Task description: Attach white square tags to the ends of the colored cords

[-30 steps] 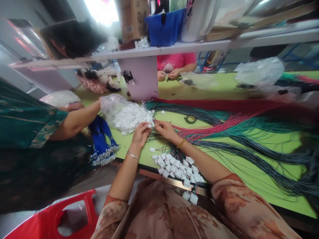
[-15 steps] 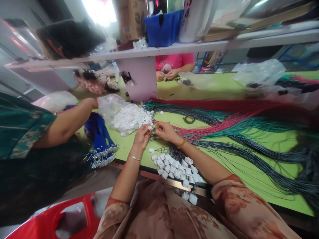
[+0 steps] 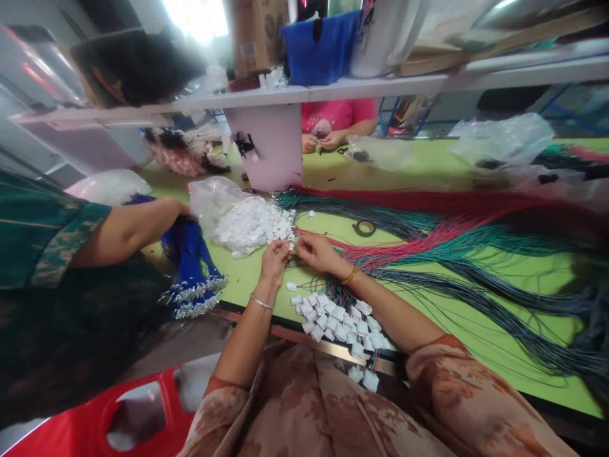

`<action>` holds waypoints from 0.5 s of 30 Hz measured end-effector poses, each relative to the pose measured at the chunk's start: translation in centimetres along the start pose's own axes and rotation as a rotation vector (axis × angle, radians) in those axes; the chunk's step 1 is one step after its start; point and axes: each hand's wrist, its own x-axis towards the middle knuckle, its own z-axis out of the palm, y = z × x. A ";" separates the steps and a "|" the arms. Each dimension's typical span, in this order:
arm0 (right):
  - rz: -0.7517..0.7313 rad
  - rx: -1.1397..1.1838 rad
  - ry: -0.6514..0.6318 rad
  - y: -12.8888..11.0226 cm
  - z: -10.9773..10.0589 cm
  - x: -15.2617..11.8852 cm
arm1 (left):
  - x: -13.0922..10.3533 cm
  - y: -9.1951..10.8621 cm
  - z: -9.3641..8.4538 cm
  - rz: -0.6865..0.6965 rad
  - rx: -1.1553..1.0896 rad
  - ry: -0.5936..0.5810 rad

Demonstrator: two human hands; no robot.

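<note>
My left hand (image 3: 276, 261) pinches a small white connector (image 3: 291, 246) between thumb and fingers. Close beside it on the right, my right hand (image 3: 316, 252) is closed, its fingertips near the connector; what it grips is too small to make out. Beyond my left hand lies a heap of white connectors (image 3: 254, 222) on a clear plastic bag. Red wires (image 3: 394, 244) stretch right from near my right hand, with green and dark wires around them. Nearer to me, a bunch of white connectors with wires (image 3: 337, 320) rests at the table's front edge, a few hanging over it.
A black tape roll (image 3: 364, 228) lies beyond my right wrist. At left, a co-worker's arm (image 3: 137, 225) reaches over blue wires (image 3: 190, 266). Another person's hands (image 3: 323, 141) work across the table. A shelf (image 3: 380, 89) spans above; a red stool (image 3: 95, 412) stands lower left.
My two hands remain close together, the fingers shifted slightly at the connector. The co-worker's hand at left has lowered toward the blue wires. The whole view has shifted slightly.
</note>
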 end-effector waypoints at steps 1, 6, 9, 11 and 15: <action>-0.004 0.007 -0.004 0.0 0.1 0.0 | 0.0 0.0 0.0 0.002 -0.010 0.013; 0.031 0.003 0.018 0.0 0.8 0.0 | -0.2 0.1 0.0 0.035 0.034 -0.004; 0.038 0.042 -0.046 0.9 0.0 0.6 | -0.2 0.5 -0.2 0.015 0.047 0.038; 0.100 -0.062 -0.068 1.8 -1.0 1.1 | -0.2 0.8 -0.5 -0.010 0.051 0.071; 0.220 -0.501 -0.183 3.4 -2.3 1.4 | 0.0 1.2 -0.7 -0.046 0.049 0.093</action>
